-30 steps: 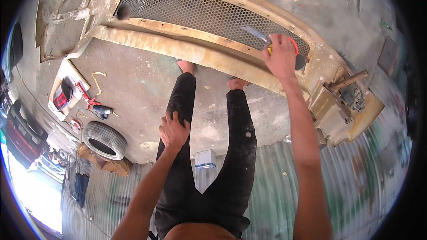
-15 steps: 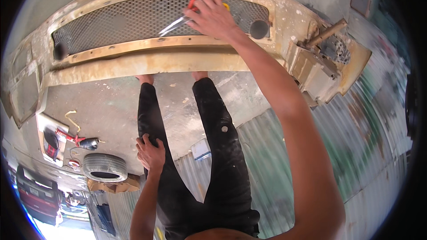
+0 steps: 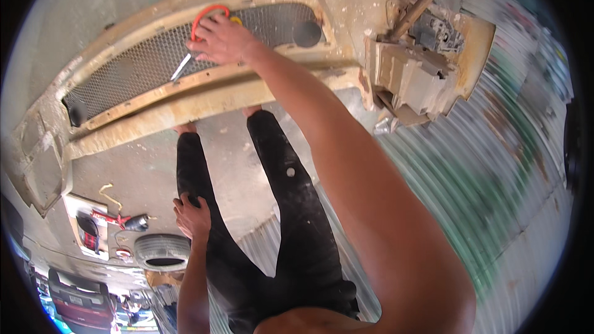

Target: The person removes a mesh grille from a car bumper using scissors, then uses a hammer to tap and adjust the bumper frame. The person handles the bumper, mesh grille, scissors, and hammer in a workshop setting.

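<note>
My right hand (image 3: 218, 40) is closed on scissors (image 3: 181, 67) with red-orange and yellow handles. Their bright blades slant down and left over the lower edge of a wire mesh (image 3: 133, 73). The mesh fills the long opening of a worn, cream-coloured car bumper (image 3: 216, 100), which lies across the floor in front of my feet. I cannot tell whether the blades touch the mesh. My left hand (image 3: 193, 216) rests on my left leg near the knee, holding nothing, fingers apart.
A boxy bracket with a wooden stick (image 3: 416, 13) stands at the bumper's right end. Corrugated metal sheets (image 3: 470, 210) lie on the right. At lower left are a tyre (image 3: 162, 244), a red-and-black power tool (image 3: 133, 221) with a cord, and a board (image 3: 74, 204). A dark red vehicle (image 3: 80, 303) stands beyond.
My right hand has moved left along the mesh with the scissors. The view has turned, so the bumper sits further left and more tilted. My left hand stays on my leg.
</note>
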A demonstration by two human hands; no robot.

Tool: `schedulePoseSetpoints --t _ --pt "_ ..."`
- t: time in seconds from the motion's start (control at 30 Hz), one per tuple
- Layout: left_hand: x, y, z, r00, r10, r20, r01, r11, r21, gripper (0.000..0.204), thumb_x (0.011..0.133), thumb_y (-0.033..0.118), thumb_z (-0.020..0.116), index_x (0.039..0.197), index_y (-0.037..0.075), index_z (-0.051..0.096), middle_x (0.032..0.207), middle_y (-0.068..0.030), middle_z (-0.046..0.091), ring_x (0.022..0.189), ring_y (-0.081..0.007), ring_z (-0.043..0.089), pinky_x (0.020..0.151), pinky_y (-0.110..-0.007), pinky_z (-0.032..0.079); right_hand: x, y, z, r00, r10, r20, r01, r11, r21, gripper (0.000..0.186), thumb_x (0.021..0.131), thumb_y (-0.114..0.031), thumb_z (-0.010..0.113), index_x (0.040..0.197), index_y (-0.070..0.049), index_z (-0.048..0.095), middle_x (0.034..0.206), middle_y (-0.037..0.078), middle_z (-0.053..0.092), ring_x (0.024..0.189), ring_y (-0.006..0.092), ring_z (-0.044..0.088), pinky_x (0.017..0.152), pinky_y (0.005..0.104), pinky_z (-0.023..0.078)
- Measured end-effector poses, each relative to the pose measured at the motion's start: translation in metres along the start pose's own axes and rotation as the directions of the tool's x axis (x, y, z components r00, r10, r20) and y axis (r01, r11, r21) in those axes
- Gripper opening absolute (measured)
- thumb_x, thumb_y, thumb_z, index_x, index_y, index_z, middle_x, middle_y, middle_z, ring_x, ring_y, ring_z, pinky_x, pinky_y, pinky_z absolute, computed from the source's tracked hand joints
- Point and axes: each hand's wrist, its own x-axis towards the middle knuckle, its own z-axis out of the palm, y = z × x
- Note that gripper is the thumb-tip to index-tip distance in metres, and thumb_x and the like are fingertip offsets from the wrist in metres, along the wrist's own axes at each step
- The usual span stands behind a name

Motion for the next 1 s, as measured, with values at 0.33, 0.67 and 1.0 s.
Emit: schedulePoseSetpoints --t 0.33,0.67,1.0 --pt "-0.001 0.002 -0.006 1.0 0.015 -0.024 -0.015 1.0 0.004 0.038 0.084 0.03 0.064 0.112 0.005 0.061 0.111 -0.0171 0.056 0.103 -0.0356 0.06 0.082 -0.048 0.053 -0.034 -0.025 -0.07 0.736 0.676 -0.031 -0.603 0.675 0.426 0.027 0.087 -0.012 0.063 0.112 -0.002 0.063 0.113 0.019 0.06 0.115 0.0334 0.054 0.102 0.0517 0.039" --pt "0.001 -0.006 -0.004 1.0 -0.016 -0.001 0.016 1.0 -0.016 0.039 0.085 0.032 0.062 0.116 0.007 0.06 0.115 -0.0175 0.056 0.109 -0.0358 0.057 0.087 -0.049 0.051 -0.076 0.0 -0.102 0.409 0.885 0.225 -0.653 0.111 0.749 0.043 0.099 -0.036 0.06 0.091 0.004 0.072 0.082 0.008 0.071 0.079 0.0128 0.063 0.076 0.0286 0.048" --pt "-0.005 -0.017 0.015 0.999 -0.029 0.037 0.032 0.997 -0.074 0.042 0.086 0.029 0.062 0.12 0.005 0.059 0.119 -0.0178 0.054 0.108 -0.0352 0.057 0.085 -0.05 0.051 0.051 -0.01 -0.174 0.846 0.527 -0.081 0.108 -0.022 0.994 0.047 0.106 -0.025 0.046 0.062 -0.007 0.041 0.057 0.006 0.048 0.055 0.0178 0.047 0.058 0.0359 0.043"
